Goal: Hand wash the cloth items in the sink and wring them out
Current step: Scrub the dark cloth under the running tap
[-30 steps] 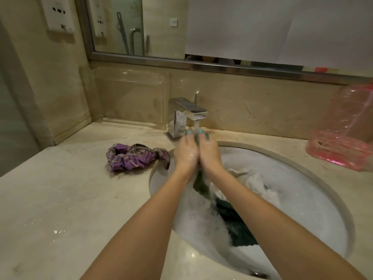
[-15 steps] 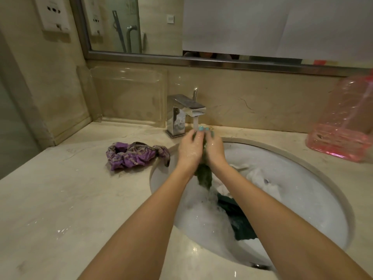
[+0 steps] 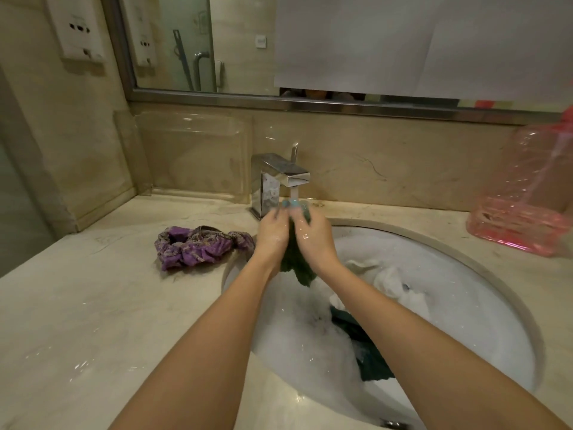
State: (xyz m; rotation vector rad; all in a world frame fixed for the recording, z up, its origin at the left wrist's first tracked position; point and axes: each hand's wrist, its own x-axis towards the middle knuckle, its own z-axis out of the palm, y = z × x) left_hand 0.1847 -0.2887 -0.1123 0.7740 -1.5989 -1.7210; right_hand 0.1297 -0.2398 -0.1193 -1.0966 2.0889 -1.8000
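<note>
Colours at the sink (image 3: pixel 471 274)
Dark green cloth (image 3: pixel 296 263), purple patterned cloth (image 3: pixel 198 248), white cloth (image 3: pixel 391 279), white foam (image 3: pixel 294 336), pink tub (image 3: pixel 521 226), silver tap (image 3: pixel 279 172), cream counter (image 3: pixel 93 305).

My counter (image 3: pixel 93 305) carries a pink plastic jug (image 3: pixel 533 193) far right; a clear panel (image 3: pixel 192 153), possibly a tray, stands below the mirror (image 3: pixel 186 41).

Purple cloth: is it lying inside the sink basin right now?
No, the purple cloth lies bunched on the countertop, to the left of the sink.
</note>
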